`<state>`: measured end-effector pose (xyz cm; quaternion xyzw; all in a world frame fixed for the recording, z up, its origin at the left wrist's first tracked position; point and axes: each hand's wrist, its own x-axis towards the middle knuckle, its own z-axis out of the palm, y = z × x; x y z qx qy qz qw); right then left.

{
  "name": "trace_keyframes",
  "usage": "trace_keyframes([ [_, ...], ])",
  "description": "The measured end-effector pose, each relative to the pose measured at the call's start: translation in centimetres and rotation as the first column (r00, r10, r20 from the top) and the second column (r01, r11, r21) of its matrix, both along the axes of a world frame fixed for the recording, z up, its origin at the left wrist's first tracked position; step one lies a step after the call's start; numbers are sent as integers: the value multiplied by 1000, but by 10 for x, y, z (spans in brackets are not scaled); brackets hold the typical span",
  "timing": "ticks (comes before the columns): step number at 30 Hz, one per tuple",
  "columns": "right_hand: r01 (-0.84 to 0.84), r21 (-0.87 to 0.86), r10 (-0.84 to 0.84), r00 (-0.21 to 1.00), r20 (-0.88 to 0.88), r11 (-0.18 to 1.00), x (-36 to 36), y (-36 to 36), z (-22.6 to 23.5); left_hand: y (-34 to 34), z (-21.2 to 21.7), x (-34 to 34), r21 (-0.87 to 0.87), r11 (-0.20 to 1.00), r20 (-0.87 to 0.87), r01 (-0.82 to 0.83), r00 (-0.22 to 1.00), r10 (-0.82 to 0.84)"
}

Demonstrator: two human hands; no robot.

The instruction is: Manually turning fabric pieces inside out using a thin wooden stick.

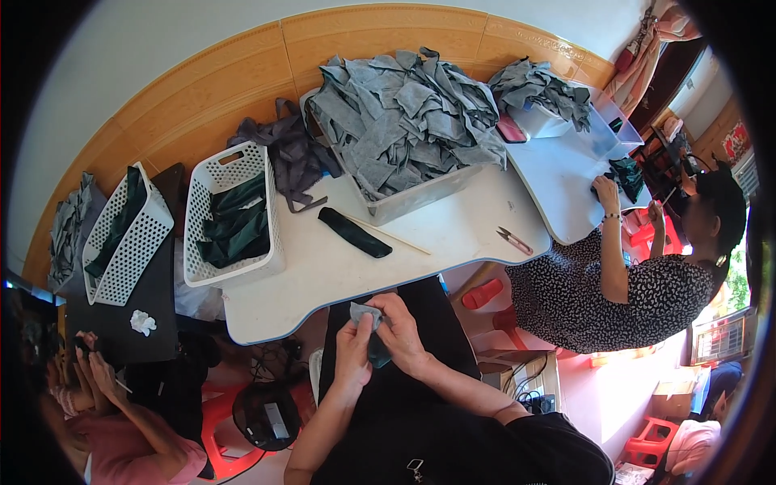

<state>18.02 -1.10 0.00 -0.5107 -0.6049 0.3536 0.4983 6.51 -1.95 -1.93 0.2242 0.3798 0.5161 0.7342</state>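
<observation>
The left hand [352,354] and right hand [402,333] both pinch a grey-and-green cloth [378,352] over the lap [432,323], maybe folding or turning it, so the next move likely needs a steady hold.

Fabric piece [378,352]: your left hand [354,349] and right hand [402,338] cover much of it, so you can't see its full shape.
Large tub [428,196]: the heaped gray strips [404,121] hide most of its rim from you.
White crumpled thing [143,322]: too small for you to identify.
Left co-worker [137,444]: the dark border cuts into the figure, and you can't tell what the hands [100,373] hold.
Your black shirt [469,453]: cut off by the lower edge.
</observation>
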Motion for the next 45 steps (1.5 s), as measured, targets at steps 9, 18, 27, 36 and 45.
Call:
trace_keyframes([
  [9, 99, 84, -106, 991, 82, 992, 4, 10, -7, -11, 4, 5, -12, 999, 48, 53, 997, -53],
  [18, 160, -61, -155, 985, 72, 985, -3, 8, -20, -10, -10, 18, 67, 980, -178, -188, 964, 197],
  [27, -254, -353, 142, 939, -312, 900, 5, 5, -36, 11, -31, -6, 191, 977, -477, -92, 861, 175],
  [36, -905, -219, -152, 174, -973, 366, 30, 2, -34, -5, -11, -31, 525, 851, -563, 24, 760, 326],
  [45, -832, -366, 74, 433, -898, 418, 54, -4, -6, -9, -4, -43, 405, 912, -571, -62, 762, 305],
])
